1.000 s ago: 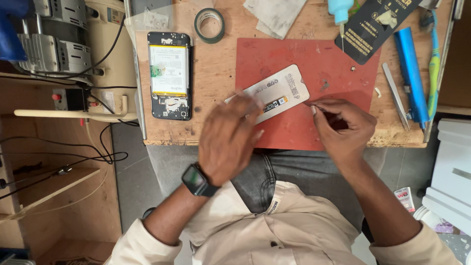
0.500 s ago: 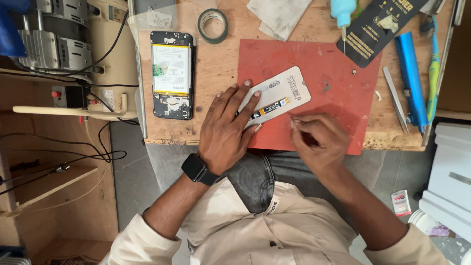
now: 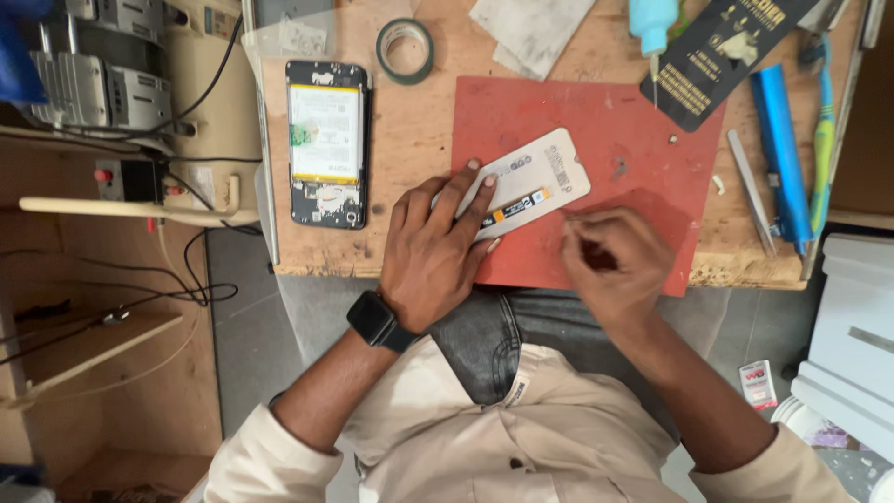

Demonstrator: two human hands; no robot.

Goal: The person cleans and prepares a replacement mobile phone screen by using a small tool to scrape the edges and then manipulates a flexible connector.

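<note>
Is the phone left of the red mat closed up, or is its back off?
Open. The phone lies on the wooden bench with its back cover off: the yellow battery and dark internal boards show. Neither hand touches it.

White phone panel on red mat

We note the white phone panel (image 3: 531, 182) lying flat and askew near the red mat's (image 3: 643, 140) front-left corner; stickers face up, its left end covered by fingers.

shirt: beige, long sleeves pushed up | trousers: dark grey | left wrist: black smartwatch (image 3: 372, 319)
</note>
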